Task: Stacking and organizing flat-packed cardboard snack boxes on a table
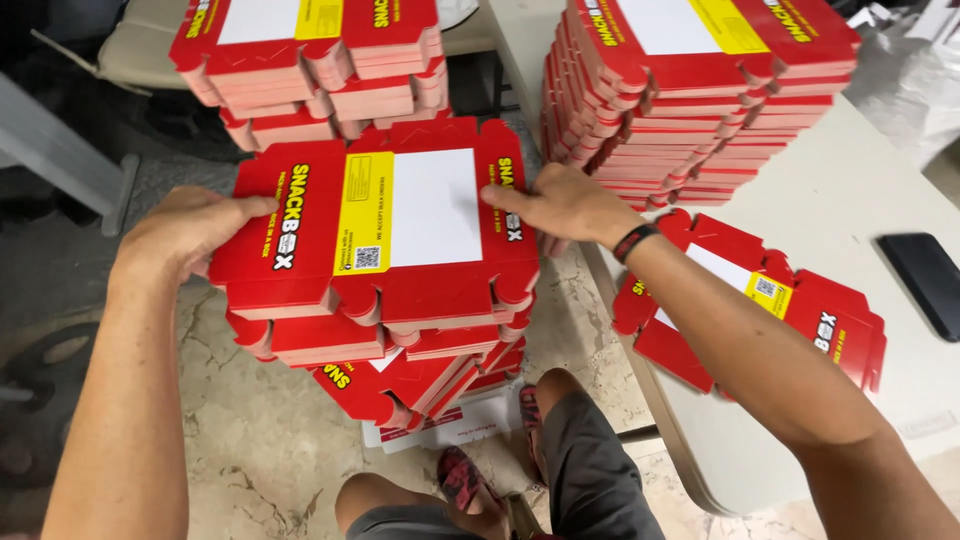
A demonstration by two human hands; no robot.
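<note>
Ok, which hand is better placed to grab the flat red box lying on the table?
Probably the right hand: the flat box lies on the white table just under that forearm. The left hand is across the stack.

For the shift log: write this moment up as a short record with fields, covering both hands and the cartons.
left hand: left hand grips the left edge of the top flat red cardboard carton
right hand: right hand presses that carton's right edge; dark wristband on the wrist
stack in hand: pile of flat red cartons standing on the stone floor
table: white table bears a taller stack of red cartons, one loose flat carton and a black phone
behind: another carton stack
</note>
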